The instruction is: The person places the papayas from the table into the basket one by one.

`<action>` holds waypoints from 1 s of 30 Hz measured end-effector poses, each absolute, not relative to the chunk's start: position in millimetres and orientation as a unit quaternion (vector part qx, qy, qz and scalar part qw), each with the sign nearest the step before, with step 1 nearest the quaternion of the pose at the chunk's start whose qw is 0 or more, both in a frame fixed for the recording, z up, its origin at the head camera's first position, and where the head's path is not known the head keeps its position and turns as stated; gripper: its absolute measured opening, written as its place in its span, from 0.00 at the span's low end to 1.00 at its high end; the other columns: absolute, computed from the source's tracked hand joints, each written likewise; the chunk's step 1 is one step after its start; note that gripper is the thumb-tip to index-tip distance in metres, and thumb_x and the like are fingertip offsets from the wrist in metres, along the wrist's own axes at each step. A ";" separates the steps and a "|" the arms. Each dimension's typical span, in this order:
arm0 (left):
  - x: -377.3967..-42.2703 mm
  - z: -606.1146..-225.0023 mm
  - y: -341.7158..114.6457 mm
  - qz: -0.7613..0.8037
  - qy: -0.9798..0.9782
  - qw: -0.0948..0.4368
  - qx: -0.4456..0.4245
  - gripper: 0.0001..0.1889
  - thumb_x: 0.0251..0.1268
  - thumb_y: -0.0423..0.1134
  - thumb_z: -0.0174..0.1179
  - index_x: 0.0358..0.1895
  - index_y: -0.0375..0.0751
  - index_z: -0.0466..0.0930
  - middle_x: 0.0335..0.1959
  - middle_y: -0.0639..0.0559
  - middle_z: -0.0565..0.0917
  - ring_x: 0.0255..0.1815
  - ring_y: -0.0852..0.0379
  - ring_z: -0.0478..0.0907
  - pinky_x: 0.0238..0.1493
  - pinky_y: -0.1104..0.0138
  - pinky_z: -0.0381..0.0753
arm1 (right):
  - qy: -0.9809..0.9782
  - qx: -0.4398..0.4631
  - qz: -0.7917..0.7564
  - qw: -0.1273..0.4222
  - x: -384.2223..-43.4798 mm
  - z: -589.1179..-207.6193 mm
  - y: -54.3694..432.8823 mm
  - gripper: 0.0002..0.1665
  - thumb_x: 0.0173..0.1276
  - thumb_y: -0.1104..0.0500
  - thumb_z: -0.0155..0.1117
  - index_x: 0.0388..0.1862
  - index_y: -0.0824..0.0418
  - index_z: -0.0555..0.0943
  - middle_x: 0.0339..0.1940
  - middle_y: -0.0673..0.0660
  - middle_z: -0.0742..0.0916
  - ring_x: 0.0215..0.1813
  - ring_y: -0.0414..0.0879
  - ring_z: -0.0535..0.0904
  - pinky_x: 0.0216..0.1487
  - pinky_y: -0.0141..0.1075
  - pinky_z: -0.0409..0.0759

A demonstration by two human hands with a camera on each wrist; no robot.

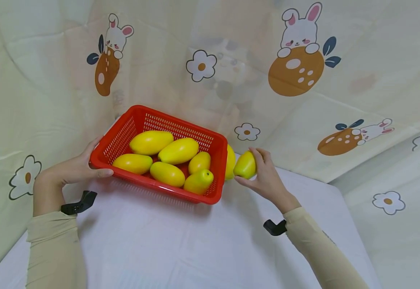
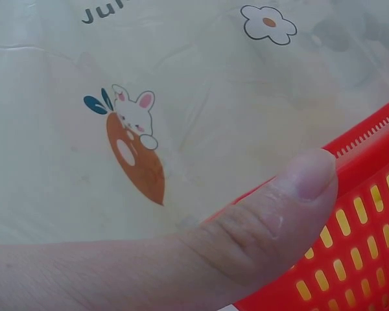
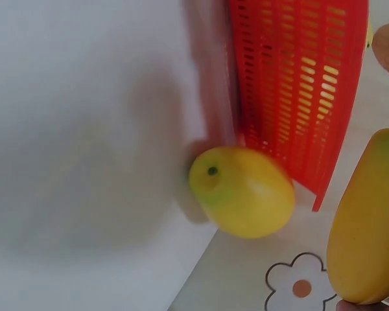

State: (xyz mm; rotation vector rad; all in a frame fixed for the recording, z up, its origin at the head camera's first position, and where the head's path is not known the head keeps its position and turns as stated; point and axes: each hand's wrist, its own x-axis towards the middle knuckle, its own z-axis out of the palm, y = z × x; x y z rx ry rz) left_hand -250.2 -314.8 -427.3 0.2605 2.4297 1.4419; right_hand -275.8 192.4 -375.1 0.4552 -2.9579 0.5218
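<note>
A red plastic basket (image 1: 159, 187) with slotted walls holds several yellow mangoes (image 1: 178, 151). My left hand (image 1: 78, 166) grips its left end, the thumb lying along the front rim; in the left wrist view the thumb (image 2: 266, 220) lies across the red basket wall (image 2: 363, 172), and the other fingers are hidden. Just right of the basket, my right hand (image 1: 267, 178) holds a yellow-green mango (image 1: 246, 165) between thumb and fingers, raised above the table. Another mango (image 3: 246, 194) rests on the table against the basket's right end, partly hidden by the rim in the head view.
A white-covered table (image 1: 181, 249) lies under the basket and stretches toward me. Behind it hangs a cream curtain (image 1: 159, 52) printed with rabbits, carrots and flowers, close to the basket's back. Black wrist cameras sit on both wrists.
</note>
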 end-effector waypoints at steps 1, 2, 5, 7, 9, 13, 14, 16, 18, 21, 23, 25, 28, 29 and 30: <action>-250.2 -427.7 -315.0 0.502 0.847 0.152 0.090 0.60 0.54 0.52 0.66 0.75 0.56 0.23 0.74 0.35 0.47 0.70 0.34 0.49 0.49 0.47 0.81 | -0.972 0.151 0.172 0.049 -275.5 -374.3 190.6 0.57 0.52 0.37 0.71 0.75 0.50 0.53 0.72 0.62 0.58 0.63 0.58 0.67 0.55 0.52 0.80; -250.2 -428.2 -315.1 0.502 0.847 0.152 0.090 0.60 0.54 0.52 0.66 0.75 0.57 0.23 0.74 0.35 0.47 0.70 0.34 0.49 0.49 0.47 0.81 | -0.972 0.153 0.173 0.048 -275.2 -373.7 188.7 0.57 0.52 0.38 0.71 0.75 0.50 0.53 0.72 0.62 0.58 0.64 0.58 0.67 0.55 0.52 0.80; -250.4 -429.3 -315.4 0.503 0.846 0.153 0.088 0.60 0.53 0.53 0.66 0.75 0.57 0.23 0.74 0.36 0.46 0.70 0.34 0.49 0.50 0.47 0.81 | -0.971 0.156 0.176 0.043 -274.4 -372.6 183.7 0.57 0.52 0.38 0.71 0.75 0.50 0.53 0.72 0.61 0.58 0.65 0.58 0.66 0.55 0.51 0.80; -250.3 -429.4 -315.6 0.501 0.847 0.154 0.087 0.60 0.54 0.53 0.66 0.75 0.57 0.22 0.74 0.35 0.46 0.70 0.34 0.49 0.50 0.46 0.81 | -0.970 0.159 0.177 0.040 -273.9 -371.7 180.7 0.57 0.52 0.39 0.72 0.75 0.50 0.52 0.73 0.61 0.57 0.65 0.58 0.66 0.55 0.51 0.80; -250.4 -429.1 -315.7 0.501 0.847 0.155 0.087 0.60 0.54 0.53 0.66 0.75 0.57 0.22 0.74 0.35 0.46 0.70 0.33 0.49 0.50 0.46 0.81 | -0.970 0.162 0.177 0.039 -274.0 -371.3 177.9 0.58 0.52 0.39 0.72 0.75 0.51 0.52 0.73 0.61 0.57 0.65 0.57 0.66 0.55 0.50 0.80; -250.2 -427.8 -315.7 0.502 0.846 0.155 0.089 0.60 0.54 0.52 0.66 0.75 0.56 0.22 0.74 0.35 0.46 0.70 0.33 0.49 0.49 0.46 0.81 | -0.969 0.165 0.178 0.036 -274.5 -370.8 172.5 0.59 0.52 0.39 0.72 0.76 0.50 0.51 0.73 0.60 0.57 0.65 0.57 0.66 0.56 0.50 0.80; -250.1 -427.6 -315.7 0.504 0.845 0.155 0.090 0.60 0.54 0.52 0.66 0.75 0.56 0.23 0.74 0.35 0.47 0.70 0.34 0.49 0.49 0.47 0.81 | -0.969 0.166 0.179 0.034 -275.0 -371.2 171.4 0.59 0.52 0.39 0.72 0.76 0.49 0.50 0.73 0.60 0.57 0.65 0.57 0.65 0.56 0.50 0.80; -249.9 -427.0 -315.6 0.504 0.845 0.155 0.092 0.59 0.54 0.52 0.66 0.75 0.56 0.23 0.74 0.35 0.47 0.70 0.34 0.49 0.49 0.47 0.81 | -0.969 0.165 0.179 0.030 -275.5 -371.8 169.0 0.59 0.52 0.38 0.71 0.77 0.48 0.49 0.73 0.59 0.57 0.66 0.56 0.65 0.56 0.50 0.79; -249.5 -426.7 -315.4 0.504 0.845 0.153 0.092 0.60 0.54 0.52 0.66 0.75 0.56 0.23 0.74 0.35 0.47 0.70 0.34 0.50 0.49 0.47 0.81 | -0.969 0.167 0.180 0.027 -276.0 -372.3 166.6 0.60 0.52 0.36 0.70 0.77 0.47 0.49 0.73 0.59 0.57 0.66 0.56 0.65 0.56 0.50 0.79; -249.3 -426.4 -315.4 0.503 0.846 0.152 0.092 0.60 0.54 0.52 0.66 0.75 0.56 0.23 0.73 0.35 0.47 0.70 0.34 0.49 0.49 0.47 0.81 | -0.968 0.171 0.183 0.024 -276.2 -372.0 162.8 0.60 0.52 0.34 0.70 0.77 0.46 0.48 0.73 0.59 0.57 0.66 0.56 0.65 0.56 0.51 0.79; -249.3 -426.6 -315.4 0.503 0.846 0.151 0.091 0.60 0.54 0.52 0.66 0.75 0.56 0.23 0.73 0.35 0.47 0.70 0.34 0.49 0.49 0.47 0.81 | -0.967 0.174 0.186 0.022 -276.2 -372.0 160.2 0.60 0.51 0.34 0.69 0.77 0.45 0.48 0.74 0.59 0.57 0.67 0.55 0.64 0.56 0.51 0.79; -249.6 -427.0 -315.4 0.504 0.846 0.152 0.089 0.60 0.54 0.52 0.66 0.75 0.56 0.23 0.74 0.35 0.47 0.70 0.34 0.49 0.49 0.47 0.81 | -0.966 0.176 0.188 0.020 -276.2 -372.4 157.8 0.61 0.51 0.33 0.70 0.77 0.45 0.49 0.74 0.58 0.57 0.67 0.55 0.64 0.56 0.50 0.79; -250.0 -427.6 -315.7 0.504 0.846 0.152 0.087 0.60 0.53 0.53 0.67 0.75 0.57 0.23 0.74 0.35 0.47 0.70 0.34 0.49 0.49 0.47 0.81 | -0.964 0.180 0.193 0.017 -276.3 -373.9 154.1 0.60 0.51 0.33 0.70 0.76 0.46 0.50 0.74 0.57 0.56 0.67 0.54 0.65 0.55 0.49 0.80; -250.1 -427.7 -315.8 0.504 0.846 0.152 0.087 0.60 0.53 0.53 0.67 0.75 0.57 0.23 0.74 0.35 0.47 0.70 0.34 0.49 0.49 0.47 0.81 | -0.964 0.182 0.194 0.016 -276.1 -374.5 152.8 0.60 0.50 0.33 0.69 0.76 0.47 0.50 0.74 0.56 0.56 0.66 0.53 0.65 0.55 0.49 0.80; -250.3 -427.8 -315.9 0.503 0.846 0.152 0.087 0.60 0.53 0.53 0.67 0.75 0.57 0.23 0.74 0.35 0.47 0.70 0.34 0.49 0.49 0.47 0.81 | -0.963 0.185 0.196 0.017 -276.0 -375.0 151.5 0.60 0.50 0.33 0.70 0.75 0.48 0.51 0.73 0.56 0.57 0.66 0.53 0.65 0.54 0.49 0.81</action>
